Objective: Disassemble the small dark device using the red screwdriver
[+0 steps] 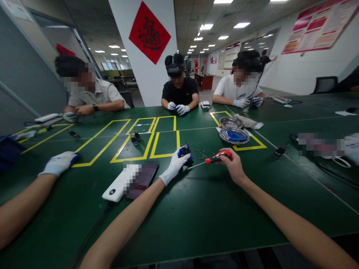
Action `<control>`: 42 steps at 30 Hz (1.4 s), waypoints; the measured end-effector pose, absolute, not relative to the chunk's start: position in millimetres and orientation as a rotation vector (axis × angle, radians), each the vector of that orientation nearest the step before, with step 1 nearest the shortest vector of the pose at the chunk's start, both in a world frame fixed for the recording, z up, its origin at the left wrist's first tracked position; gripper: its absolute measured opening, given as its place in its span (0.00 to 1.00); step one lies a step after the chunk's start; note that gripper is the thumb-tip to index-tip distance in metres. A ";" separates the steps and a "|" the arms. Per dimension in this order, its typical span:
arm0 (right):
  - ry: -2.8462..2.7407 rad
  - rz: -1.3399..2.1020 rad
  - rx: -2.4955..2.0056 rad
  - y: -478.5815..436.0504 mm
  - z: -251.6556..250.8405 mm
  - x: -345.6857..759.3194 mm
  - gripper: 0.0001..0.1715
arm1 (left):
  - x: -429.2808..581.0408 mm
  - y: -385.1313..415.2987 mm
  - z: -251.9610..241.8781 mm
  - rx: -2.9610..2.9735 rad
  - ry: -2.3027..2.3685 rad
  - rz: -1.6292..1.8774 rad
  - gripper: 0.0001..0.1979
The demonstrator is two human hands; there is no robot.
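My left hand (pixel 177 163), in a white and blue glove, is closed round a small dark cylindrical part (pixel 186 148) held upright on the green table (pixel 196 209). My bare right hand (pixel 231 162) grips the red and black handle of a screwdriver (pixel 215 158). Its shaft points left toward the part, the tip close to my left hand. Several tiny screws (pixel 202 150) lie scattered just beyond the two hands.
A white power bank (pixel 116 186) and a dark phone (pixel 143 179) lie at the near left. Two metal bowls (pixel 234 135) stand at the right inside yellow tape. Another person's gloved hand (pixel 60 162) rests at the left. Three people sit across the table.
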State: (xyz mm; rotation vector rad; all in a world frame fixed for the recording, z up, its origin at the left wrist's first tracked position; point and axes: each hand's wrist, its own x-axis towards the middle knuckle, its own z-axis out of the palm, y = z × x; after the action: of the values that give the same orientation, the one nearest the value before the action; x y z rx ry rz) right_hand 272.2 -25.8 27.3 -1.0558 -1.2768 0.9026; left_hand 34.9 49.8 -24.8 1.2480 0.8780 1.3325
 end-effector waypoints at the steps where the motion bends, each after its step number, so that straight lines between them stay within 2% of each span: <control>1: -1.209 0.877 -1.025 -22.3 26.9 277.0 0.16 | 34.8 48.9 -24.1 1.271 0.897 1.331 0.27; 7: -1.076 0.722 -0.970 -8.7 18.6 289.4 0.17 | 35.3 40.7 -16.5 1.380 0.991 1.359 0.26; 23: -1.262 0.640 -0.968 -21.5 25.0 281.8 0.21 | 40.0 27.7 -5.2 1.567 1.118 1.395 0.20; 35: -1.306 0.469 -1.034 -26.3 28.9 280.9 0.18 | 39.4 23.5 -0.4 1.618 1.164 1.407 0.20; 42: -1.275 0.488 -0.990 -23.0 25.6 280.0 0.18 | 38.5 21.3 2.5 1.649 1.202 1.433 0.22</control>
State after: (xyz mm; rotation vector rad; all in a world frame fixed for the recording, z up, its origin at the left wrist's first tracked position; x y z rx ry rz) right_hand 280.0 -23.0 25.6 -0.9902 -1.2745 0.4885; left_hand 38.5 21.3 2.5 1.6491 1.2018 1.4328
